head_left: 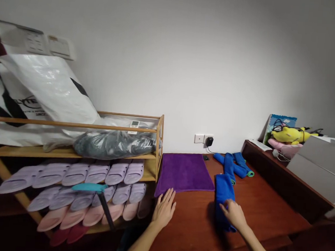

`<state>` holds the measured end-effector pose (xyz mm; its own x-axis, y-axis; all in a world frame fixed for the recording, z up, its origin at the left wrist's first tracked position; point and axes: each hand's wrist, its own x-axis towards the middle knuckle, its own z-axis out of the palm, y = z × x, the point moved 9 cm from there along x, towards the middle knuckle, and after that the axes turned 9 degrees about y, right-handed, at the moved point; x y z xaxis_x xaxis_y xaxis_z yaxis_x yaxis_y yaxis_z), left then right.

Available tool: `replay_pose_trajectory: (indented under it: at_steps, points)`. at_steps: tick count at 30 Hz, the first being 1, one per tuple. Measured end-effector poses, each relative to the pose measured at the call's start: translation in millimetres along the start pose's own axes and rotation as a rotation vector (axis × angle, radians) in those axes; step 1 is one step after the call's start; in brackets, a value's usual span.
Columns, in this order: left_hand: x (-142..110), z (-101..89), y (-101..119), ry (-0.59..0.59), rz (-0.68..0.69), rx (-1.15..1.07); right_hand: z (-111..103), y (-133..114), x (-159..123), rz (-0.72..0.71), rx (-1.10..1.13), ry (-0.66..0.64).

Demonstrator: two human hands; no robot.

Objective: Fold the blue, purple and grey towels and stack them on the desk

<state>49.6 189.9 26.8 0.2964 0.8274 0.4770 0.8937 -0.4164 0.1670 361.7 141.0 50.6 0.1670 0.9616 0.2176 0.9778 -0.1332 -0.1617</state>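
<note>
A folded blue towel point(225, 191) lies lengthwise on the reddish-brown desk, and my right hand point(234, 214) has its fingers closed on the towel's near part. Flat on the desk's left side is a purple cloth point(185, 172). My left hand point(164, 208) rests palm down at this cloth's near left corner, fingers stretched out, the tips touching its edge. Behind the folded towel, several rolled blue towels point(230, 166) lie crossed over one another, one showing a green edge.
Left of the desk stands a wooden rack point(149, 159) with rows of lilac slippers point(97, 173) and pink slippers point(74, 217). White bags point(50, 88) sit on its top. On the right, a raised ledge point(285, 182) carries a yellow plush toy point(290, 135) and white boxes point(322, 166).
</note>
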Motion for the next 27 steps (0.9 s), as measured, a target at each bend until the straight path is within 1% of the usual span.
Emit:
replay_pose_trajectory:
  at_steps: [4,6,8,9,11,13,14,16,17,18,19,21,23,25,27]
  points:
    - [-28,-3.5,29,-0.050,0.047,-0.069,15,7,1,0.162,-0.053,0.023]
    - [-42,-9.6,47,-0.053,0.072,-0.154,19,11,-3,0.196,-0.059,0.031]
    - [-50,-17.0,62,-0.045,0.051,-0.280,16,13,-8,0.210,-0.058,0.053]
    - [-50,-19.7,69,-0.043,0.015,-0.362,11,12,-11,0.209,-0.060,0.070]
    - [-48,-16.3,80,-0.087,-0.137,-0.591,-1,3,-18,0.178,-0.068,0.114]
    - [-45,-2.3,94,-0.189,-0.317,-0.809,-10,-17,-29,0.098,-0.077,0.144]
    - [-44,5.2,103,-0.243,-0.386,-0.885,-11,-29,-36,0.038,-0.062,0.144]
    - [-43,14.5,120,-0.303,-0.452,-0.948,-8,-48,-47,-0.039,0.082,0.106]
    - [-42,15.5,126,-0.304,-0.458,-0.952,-6,-50,-50,-0.038,0.180,0.086]
    - [-44,15.2,131,-0.301,-0.464,-0.956,-4,-47,-51,-0.004,0.272,0.072]
    - [-46,13.7,134,-0.297,-0.460,-0.955,-1,-38,-51,0.057,0.343,0.064]
    - [-52,8.4,141,-0.302,-0.414,-0.944,8,-15,-47,0.205,0.392,0.043]
    - [-58,2.8,147,-0.314,-0.357,-0.938,21,0,-43,0.286,0.425,-0.017]
    - [-63,1.0,151,-0.328,-0.348,-0.945,36,1,-40,0.298,0.502,-0.100]
    - [-67,4.5,152,-0.353,-0.401,-0.975,45,-8,-39,0.274,0.584,-0.161]
